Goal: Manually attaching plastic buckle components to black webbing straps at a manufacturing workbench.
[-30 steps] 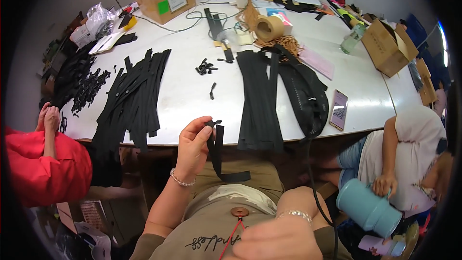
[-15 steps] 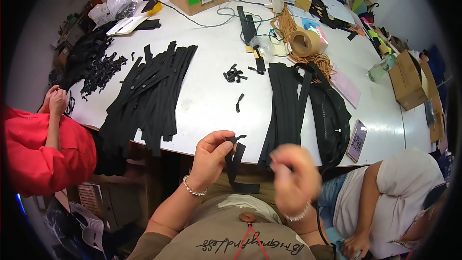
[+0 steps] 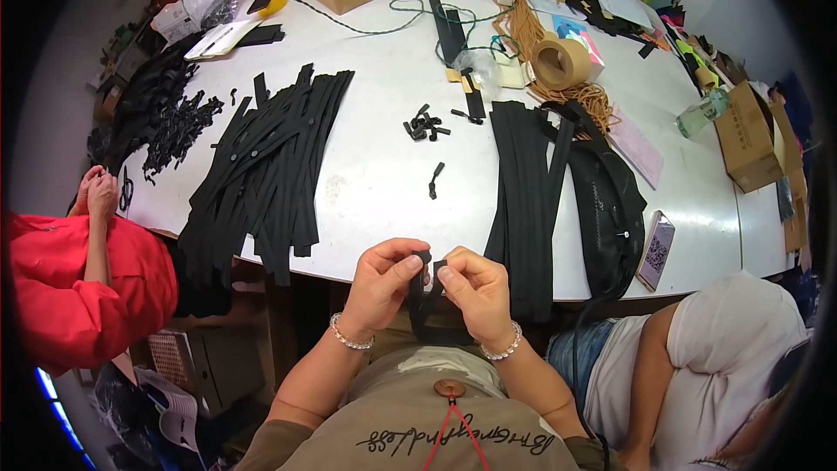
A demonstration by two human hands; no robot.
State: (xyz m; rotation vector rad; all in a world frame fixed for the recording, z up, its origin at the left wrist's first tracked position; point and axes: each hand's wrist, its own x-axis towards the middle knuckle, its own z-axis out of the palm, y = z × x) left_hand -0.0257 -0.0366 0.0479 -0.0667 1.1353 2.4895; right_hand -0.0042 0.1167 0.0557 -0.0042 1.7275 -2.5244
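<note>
In front of my waist, my left hand (image 3: 380, 283) pinches one end of a narrow black fabric strip (image 3: 422, 324) between thumb and fingers. My right hand (image 3: 479, 292) pinches the strip's other end close beside it. The strip hangs down between them in a loop. Whether a small cord pull is also in my left fingers is hidden. Beyond my hands on the white table lie a single black cord pull (image 3: 436, 181) and a small heap of similar pulls (image 3: 425, 126). To the right of my right hand, a neat stack of long black strips (image 3: 521, 209) reaches the table's near edge.
A larger loose pile of black strips (image 3: 270, 157) overhangs the table edge at left. A black bag (image 3: 603, 218), a phone (image 3: 656, 249) and a tape roll (image 3: 561, 64) lie at right. A person in red (image 3: 96, 283) sits left, another in white (image 3: 715, 358) right.
My right hand has moved left from beside the strip stack and taken the free end of the black strip. My left hand keeps its hold. The view has shifted slightly.
</note>
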